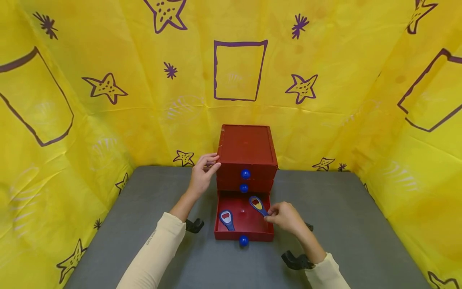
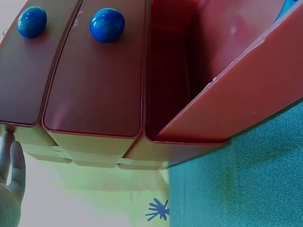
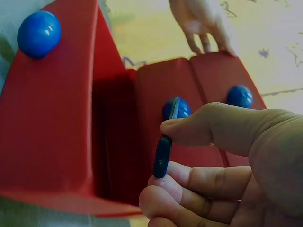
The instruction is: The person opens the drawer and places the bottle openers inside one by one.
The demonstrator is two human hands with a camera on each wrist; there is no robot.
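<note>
A small red drawer chest [image 1: 246, 146] stands with its bottom drawer [image 1: 249, 228] pulled out. My right hand [image 1: 286, 218] pinches the handle end of a blue bottle opener [image 1: 259, 207], with a yellow face, over the drawer's right side. The right wrist view has that opener edge-on between thumb and fingers. Another blue opener [image 1: 230, 226], with a pale face, lies in the drawer at the left. My left hand [image 1: 202, 176] rests its nearly straight fingertips against the chest's upper left edge; the left wrist view catches only part of this hand [image 2: 10, 189].
Blue round knobs [image 1: 246, 174] mark the upper two drawers, both closed. The open drawer's own knob [image 1: 244, 241] points toward me. The grey table [image 1: 126, 241] spreads on both sides, with a yellow patterned cloth wall [image 1: 238, 24] behind and at the sides.
</note>
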